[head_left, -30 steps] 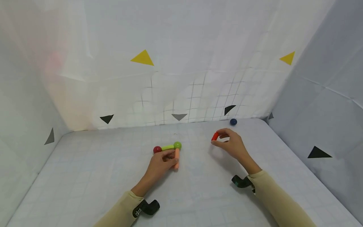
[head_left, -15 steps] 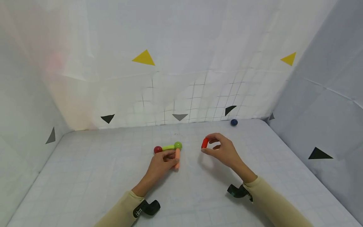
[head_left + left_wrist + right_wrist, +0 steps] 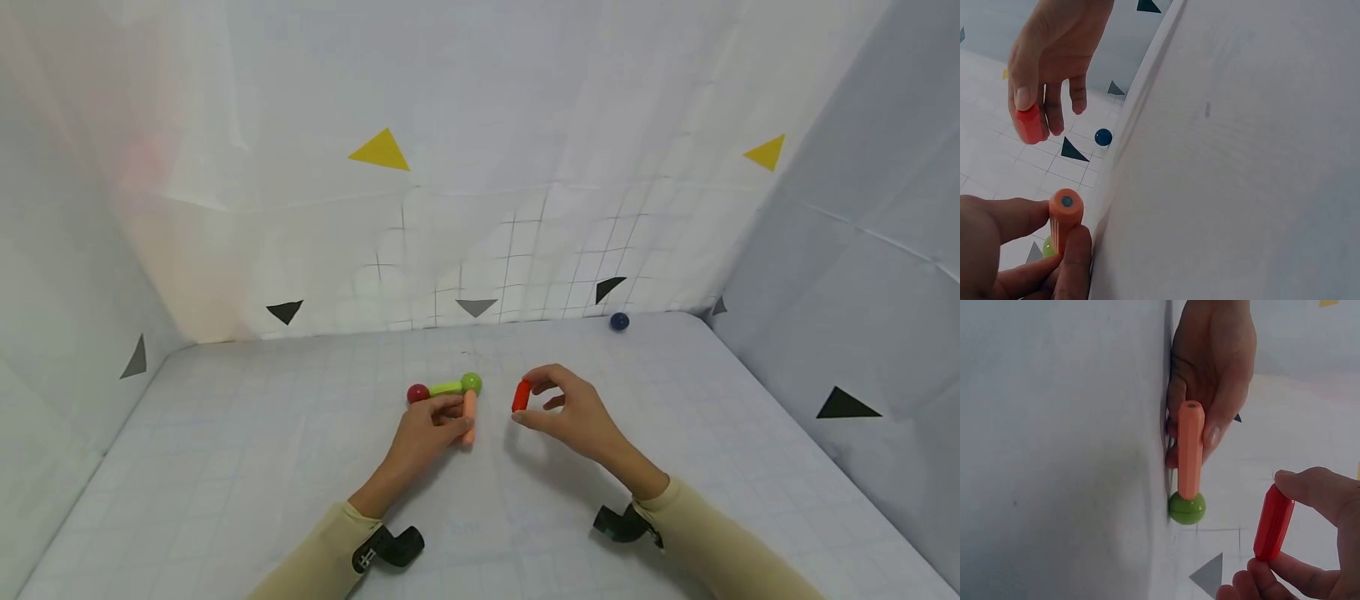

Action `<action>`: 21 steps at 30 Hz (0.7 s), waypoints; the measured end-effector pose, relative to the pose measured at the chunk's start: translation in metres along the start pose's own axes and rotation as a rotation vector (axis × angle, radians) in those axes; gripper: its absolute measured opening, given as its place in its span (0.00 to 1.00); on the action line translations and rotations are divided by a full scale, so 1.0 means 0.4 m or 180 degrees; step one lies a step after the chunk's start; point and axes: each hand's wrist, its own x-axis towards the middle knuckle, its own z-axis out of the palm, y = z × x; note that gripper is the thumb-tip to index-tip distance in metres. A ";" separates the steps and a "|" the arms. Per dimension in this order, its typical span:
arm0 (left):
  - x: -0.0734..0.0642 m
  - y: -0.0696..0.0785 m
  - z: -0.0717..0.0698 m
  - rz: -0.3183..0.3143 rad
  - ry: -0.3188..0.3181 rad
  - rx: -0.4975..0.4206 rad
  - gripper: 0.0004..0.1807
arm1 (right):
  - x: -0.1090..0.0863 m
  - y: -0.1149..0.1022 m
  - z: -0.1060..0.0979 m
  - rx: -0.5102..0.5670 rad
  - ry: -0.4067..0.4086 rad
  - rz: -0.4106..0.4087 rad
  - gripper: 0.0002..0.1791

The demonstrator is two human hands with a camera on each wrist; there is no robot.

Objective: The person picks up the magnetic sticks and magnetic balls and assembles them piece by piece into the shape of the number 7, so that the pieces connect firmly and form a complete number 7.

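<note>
My left hand (image 3: 422,435) pinches an orange rod (image 3: 1190,447) between thumb and fingers. The rod's far end meets a green ball (image 3: 471,382), and its near end shows a small grey disc in the left wrist view. From the green ball a lime-green rod (image 3: 446,388) runs left to a dark red ball (image 3: 417,393), just beyond the left fingers. My right hand (image 3: 573,414) holds a short red rod (image 3: 1274,524) by its two ends, thumb at one and fingertips at the other. That rod is above the table, right of the orange one and apart from it.
A dark blue ball (image 3: 618,322) lies at the table's back right, near the rear wall. White sheeting with triangle markers surrounds the white table (image 3: 262,467) at the back and sides. Each wrist carries a black camera (image 3: 403,547).
My right hand has moved left and toward me with the red rod, coming closer to the orange rod. The left hand and the joined pieces have stayed in place.
</note>
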 end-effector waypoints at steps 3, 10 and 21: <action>-0.001 0.003 0.000 0.0019 0.0008 -0.0021 0.20 | -0.005 -0.003 0.010 0.0038 -0.0008 -0.0046 0.27; -0.004 0.005 0.001 -0.0010 -0.0001 0.0012 0.21 | -0.019 -0.012 0.038 0.0119 -0.0099 -0.0119 0.26; 0.001 0.003 0.001 -0.0042 0.0001 0.0053 0.20 | -0.036 -0.027 0.090 0.0168 -0.0342 -0.0372 0.25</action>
